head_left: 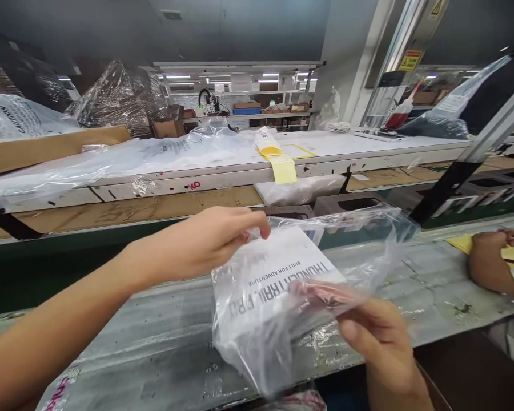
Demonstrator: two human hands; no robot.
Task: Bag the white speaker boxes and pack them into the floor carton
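Note:
A white box (278, 257) printed "THUNDERTRAIL PRO, BUILT FOR ADVENTURE" sits inside a clear plastic bag (261, 354) above the grey bench. The print faces up and appears upside down. My left hand (223, 237) is at the box's far left edge, its fingers curled and closed on the bag's film. From the near right, my right hand (381, 337) grips the bag; its fingertips show blurred through the plastic over the box, with the thumb outside. Loose film stretches up and to the right beyond the box.
The grey work surface (163, 348) runs across the front. Behind it stands a white shelf (223, 180) with plastic sheeting and a yellow paper strip (284, 169). Dark boxes (346, 204) lie below. At right, a co-worker's arm (492, 265) rests near yellow sheets.

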